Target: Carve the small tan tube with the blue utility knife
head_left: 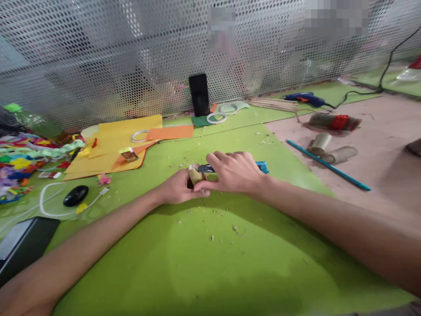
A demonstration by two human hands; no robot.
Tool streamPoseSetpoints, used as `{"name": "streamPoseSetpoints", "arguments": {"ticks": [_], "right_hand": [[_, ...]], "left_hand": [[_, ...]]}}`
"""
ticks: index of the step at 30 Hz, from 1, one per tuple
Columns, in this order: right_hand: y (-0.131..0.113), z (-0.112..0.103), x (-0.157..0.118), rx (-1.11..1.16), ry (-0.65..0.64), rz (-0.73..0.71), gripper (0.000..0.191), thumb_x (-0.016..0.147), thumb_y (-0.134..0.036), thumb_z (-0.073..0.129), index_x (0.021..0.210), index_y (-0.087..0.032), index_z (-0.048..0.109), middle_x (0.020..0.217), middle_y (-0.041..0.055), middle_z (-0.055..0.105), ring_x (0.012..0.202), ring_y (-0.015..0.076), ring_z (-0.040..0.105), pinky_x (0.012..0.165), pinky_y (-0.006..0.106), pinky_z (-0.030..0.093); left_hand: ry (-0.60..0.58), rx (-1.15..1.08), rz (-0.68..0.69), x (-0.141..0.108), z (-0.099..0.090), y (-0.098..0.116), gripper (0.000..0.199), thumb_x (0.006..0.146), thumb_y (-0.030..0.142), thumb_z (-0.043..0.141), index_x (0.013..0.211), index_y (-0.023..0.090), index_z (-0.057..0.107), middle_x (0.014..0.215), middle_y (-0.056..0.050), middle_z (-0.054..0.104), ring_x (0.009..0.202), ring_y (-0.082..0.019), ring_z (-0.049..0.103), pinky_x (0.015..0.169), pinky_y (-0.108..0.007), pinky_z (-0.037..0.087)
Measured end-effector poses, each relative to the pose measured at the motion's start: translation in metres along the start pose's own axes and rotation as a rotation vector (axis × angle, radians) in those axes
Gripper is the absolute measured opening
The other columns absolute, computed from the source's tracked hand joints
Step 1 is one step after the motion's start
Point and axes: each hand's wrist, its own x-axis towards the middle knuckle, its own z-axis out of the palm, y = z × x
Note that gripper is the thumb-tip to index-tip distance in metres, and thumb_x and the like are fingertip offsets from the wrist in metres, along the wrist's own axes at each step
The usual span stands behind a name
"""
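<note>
My left hand (177, 188) is wrapped round a short, pale tube-like piece (195, 175) above the green table (158, 263). From the right, my right hand (235, 173) grips a cutter with a blue handle end (262, 166) that sticks out past the wrist side. The cutter's dark front part touches or lies right at the upper edge of the pale piece. My right thumb rests against the piece near my left fingertips. Small pale shavings (235, 229) lie scattered on the table around both hands.
A black phone (199, 95) leans on the perforated metal screen (158, 57). Yellow paper (108, 149), a matchbox (128, 153) and a black mouse (76, 195) lie left. Right are a teal stick (325, 164), tube pieces (340, 154), a red-wrapped roll (338, 122) and a blue glue gun (305, 99).
</note>
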Motion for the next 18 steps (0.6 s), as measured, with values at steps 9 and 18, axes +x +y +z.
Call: {"name": "streamPoseSetpoints", "arguments": {"ticks": [9,18], "right_hand": [[0.0007,0.0049,0.0004,-0.047,0.054,0.009,0.086,0.080,-0.081,0.003,0.097,-0.016,0.056,0.081,0.0081,0.064,0.059,0.0168,0.054,0.052,0.028,0.013],[-0.0011,0.0037,0.0001,-0.031,0.011,0.029,0.084,0.083,-0.078,0.003,0.098,-0.017,0.058,0.082,0.0101,0.066,0.064,0.0190,0.058,0.052,0.029,0.014]], "left_hand": [[0.020,0.030,0.029,0.0002,-0.0016,0.0034,0.024,0.080,0.037,0.068,0.087,0.016,0.058,0.071,0.002,0.053,0.064,-0.010,0.048,0.058,-0.021,0.039],[0.044,0.091,0.022,0.0009,-0.0023,-0.0017,0.026,0.081,0.040,0.066,0.085,0.016,0.058,0.073,0.002,0.052,0.068,-0.011,0.051,0.061,-0.022,0.041]]}}
